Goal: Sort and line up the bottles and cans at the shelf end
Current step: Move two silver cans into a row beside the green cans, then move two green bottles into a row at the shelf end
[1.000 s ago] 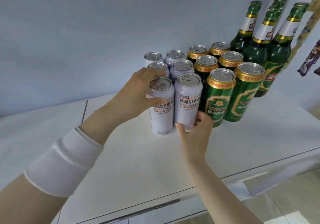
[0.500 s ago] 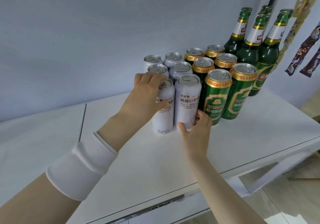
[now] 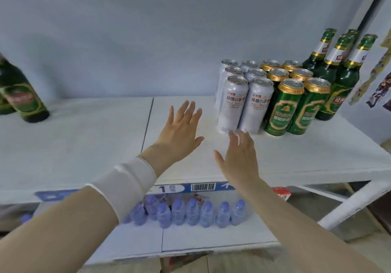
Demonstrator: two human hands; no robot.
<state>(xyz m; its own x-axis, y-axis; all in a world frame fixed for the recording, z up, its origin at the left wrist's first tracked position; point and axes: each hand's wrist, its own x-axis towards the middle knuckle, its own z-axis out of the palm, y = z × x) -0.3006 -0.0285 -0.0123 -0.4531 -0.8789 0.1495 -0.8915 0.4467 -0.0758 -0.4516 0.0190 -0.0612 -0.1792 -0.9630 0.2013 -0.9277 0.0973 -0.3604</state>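
Observation:
Several white cans [image 3: 245,99] stand in two close rows at the right end of the white shelf [image 3: 84,141]. Right beside them are several green cans [image 3: 296,103], also in two rows, and behind those stand tall green bottles [image 3: 338,76]. My left hand [image 3: 179,129] hovers with spread, straight fingers over the shelf, left of the white cans and apart from them. My right hand [image 3: 239,158] is flat and empty, its fingertips just short of the base of the front white cans. Two more green bottles [image 3: 21,97] stand at the far left.
A wall closes the back of the shelf. On the lower shelf [image 3: 211,239] several small bottles with blue caps [image 3: 190,211] stand in a row under a blue price strip [image 3: 203,187]. Snack packets [image 3: 378,86] hang at the far right.
Both hands have let go of the front white cans and drawn back toward me with fingers spread. The view has pulled back and down, bringing the left bottles and lower shelf into sight.

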